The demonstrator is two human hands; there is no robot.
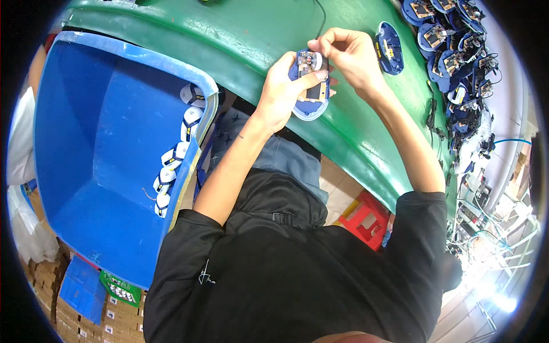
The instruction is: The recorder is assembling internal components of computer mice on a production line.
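Blue bin [97,148] left of green bench [251,40], white-blue shells [174,154] lining its rim; red stool [366,220] below; half-built bases [452,51] stacked far right.

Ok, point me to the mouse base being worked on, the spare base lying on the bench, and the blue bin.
mouse base [311,102], head view, lower blue shell.
spare base [390,48], head view, middle of shell.
blue bin [86,131], head view, inner wall.

brown labelled cartons [97,320] | stacked lower left | green-white box [121,290] atop

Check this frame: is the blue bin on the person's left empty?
No. A row of white and blue mouse shells lies against the right wall of the blue bin.
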